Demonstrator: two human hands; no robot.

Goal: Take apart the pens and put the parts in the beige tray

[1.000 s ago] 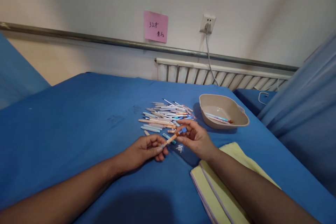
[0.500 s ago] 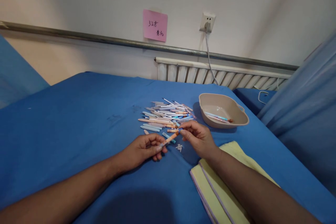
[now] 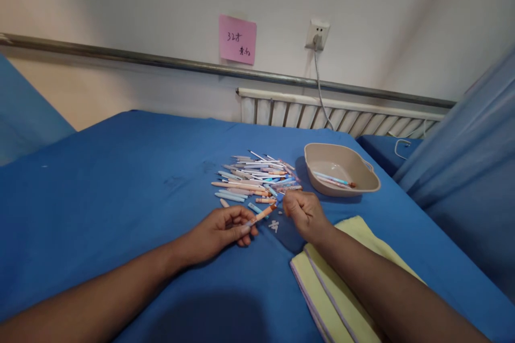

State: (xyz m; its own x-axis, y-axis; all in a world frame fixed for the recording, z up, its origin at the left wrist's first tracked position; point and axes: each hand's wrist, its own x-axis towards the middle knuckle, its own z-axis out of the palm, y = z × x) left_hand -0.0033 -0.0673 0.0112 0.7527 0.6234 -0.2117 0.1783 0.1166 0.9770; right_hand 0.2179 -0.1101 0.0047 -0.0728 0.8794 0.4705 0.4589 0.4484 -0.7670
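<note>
My left hand pinches an orange pen near its lower left end; the pen slants up to the right, with a brown section and a small blue piece at its upper end. My right hand is closed like a fist just beside that upper end. What its fingers hold, if anything, is hidden. Behind the hands lies a pile of pens and pen parts in white, pale blue, peach and orange. Several small whitish pieces lie below the pen, on the blue sheet.
A beige basin with a few pens in it stands at the right. A folded yellow cloth lies under my right forearm. Behind the bed are a radiator, a metal rail and a plugged-in cable.
My right hand has turned and closed, moving slightly right from the pen's upper end, where the blue piece now shows. My left hand keeps the pen in nearly the same place.
</note>
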